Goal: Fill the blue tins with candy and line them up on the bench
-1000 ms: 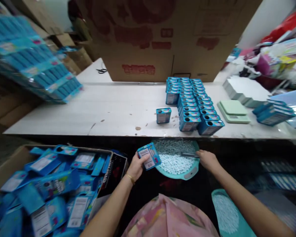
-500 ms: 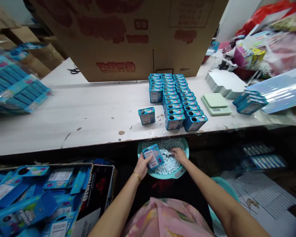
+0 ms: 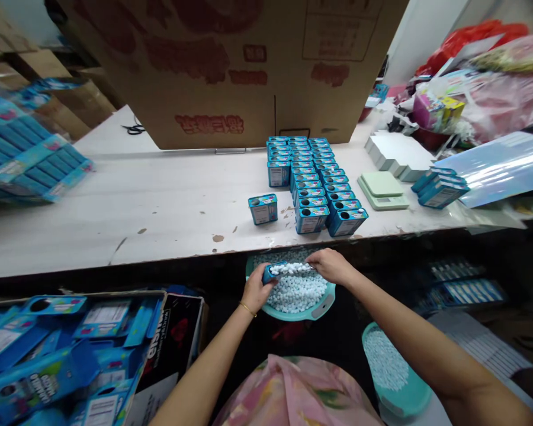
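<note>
My left hand [image 3: 256, 290] grips a blue tin [image 3: 269, 273], tilted low over a teal basin [image 3: 313, 315] of small white mints [image 3: 296, 294]. My right hand [image 3: 331, 266] holds a narrow scoop [image 3: 291, 268], which looks metal and is heaped with mints. The scoop runs level from my right fingers to the tin's end. Mints hide most of the scoop, and my fingers cover part of the tin. Both hands are above the basin.
Rows of blue tins [image 3: 308, 183] stand on a white table [image 3: 137, 219], with one tin [image 3: 263, 209] apart. A box of flat blue packs [image 3: 71, 343] sits left. A scale [image 3: 382, 192], white cartons [image 3: 397, 155] and a second teal basin [image 3: 393, 373] lie right.
The tin has turned from upright onto a low tilt. My right hand has risen from the mints, bringing the heaped scoop level with the tin. The view has shifted slightly.
</note>
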A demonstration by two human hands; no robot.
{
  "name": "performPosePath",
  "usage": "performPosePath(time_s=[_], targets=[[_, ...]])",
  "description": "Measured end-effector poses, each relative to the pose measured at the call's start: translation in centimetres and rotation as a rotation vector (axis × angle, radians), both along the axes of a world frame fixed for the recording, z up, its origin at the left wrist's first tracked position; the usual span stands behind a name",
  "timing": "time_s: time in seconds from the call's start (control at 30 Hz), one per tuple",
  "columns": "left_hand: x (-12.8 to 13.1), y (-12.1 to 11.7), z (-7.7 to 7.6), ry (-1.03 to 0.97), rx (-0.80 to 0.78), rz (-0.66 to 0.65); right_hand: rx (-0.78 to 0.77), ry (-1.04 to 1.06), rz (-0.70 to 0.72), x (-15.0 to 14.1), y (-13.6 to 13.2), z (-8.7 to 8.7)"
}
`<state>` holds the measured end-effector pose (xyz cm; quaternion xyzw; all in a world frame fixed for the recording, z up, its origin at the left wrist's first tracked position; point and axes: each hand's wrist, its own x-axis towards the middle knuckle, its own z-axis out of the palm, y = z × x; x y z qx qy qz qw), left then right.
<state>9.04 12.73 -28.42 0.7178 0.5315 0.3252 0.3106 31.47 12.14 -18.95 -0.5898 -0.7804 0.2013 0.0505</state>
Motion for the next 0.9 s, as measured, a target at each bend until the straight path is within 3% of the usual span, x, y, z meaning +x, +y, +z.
performPosePath(time_s=[0.13, 0.27, 0.37, 0.47, 0.57, 0.67, 0.8, 0.9], targets=[[0.2, 0.0, -0.7, 0.048, 0.056, -0.019, 0.011, -0.291, 0.055, -1.9, -0.6, 2.7], [0.2, 0.1, -1.1, 0.051, 0.097, -0.032, 0.057, -0.384, 0.114, -3.7, -1.0, 4.2], [0.2, 0.2, -1.2, 0.031, 0.102, -0.03, 0.093, -0.389, 0.137, -3.8, -1.2, 4.6], [-0.3, 0.3, -1.1, -0.056, 0.057, 0.004, 0.11, -0.382, 0.091, -1.5, -1.3, 3.9], [-1.3, 0.3, -1.1, -0.208, -0.043, 0.078, 0.054, -0.401, -0.023, 1.8, -1.1, 0.9], [-1.6, 0.5, -1.5, -0.407, -0.193, 0.136, -0.019, -0.367, -0.119, 2.8, -0.8, -4.2], [0.5, 0.6, -2.7, -0.649, -0.436, 0.166, -0.09, -0.127, -0.216, -1.0, 0.0, -10.7], [2.0, 0.4, -2.9, -0.732, -0.5, 0.165, -0.093, -0.057, -0.286, -3.5, 0.7, -13.2]])
